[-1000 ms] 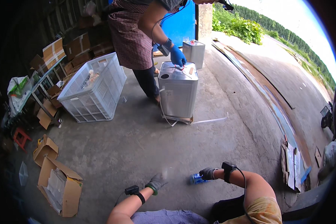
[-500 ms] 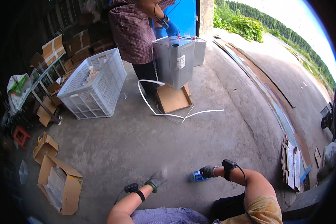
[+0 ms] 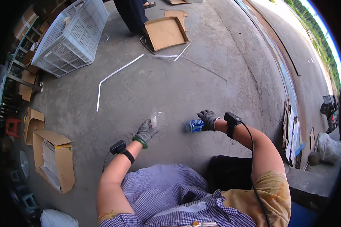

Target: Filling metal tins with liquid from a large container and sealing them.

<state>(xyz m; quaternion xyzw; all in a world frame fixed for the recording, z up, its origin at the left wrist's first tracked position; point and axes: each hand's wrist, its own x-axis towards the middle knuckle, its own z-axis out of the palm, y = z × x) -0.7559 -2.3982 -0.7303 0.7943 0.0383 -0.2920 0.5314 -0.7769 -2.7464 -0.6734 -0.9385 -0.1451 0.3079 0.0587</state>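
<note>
My left hand (image 3: 145, 132), in a grey glove with a green band at the wrist, grips a clear plastic cup (image 3: 155, 118) between thumb and fingers. To its right, my right hand (image 3: 208, 119), also gloved in grey, is wrapped round one end of a clear plastic bottle (image 3: 194, 126) with a blue label. The bottle is tilted on its side, its other end pointing left toward the cup. Both are held in front of my body above the concrete floor (image 3: 170, 94); a gap separates them.
Ahead lie a shallow cardboard tray (image 3: 166, 33) and loose white strapping (image 3: 121, 68). A grey plastic crate (image 3: 70, 43) stands far left beside a person's legs (image 3: 130, 15). Open cardboard boxes (image 3: 55, 162) sit at left; flattened cardboard (image 3: 290, 132) leans at right.
The view has tilted down, so the other person's upper body and the metal tins have mostly left it. Both hands appear higher in the picture, and the cup shows more clearly.
</note>
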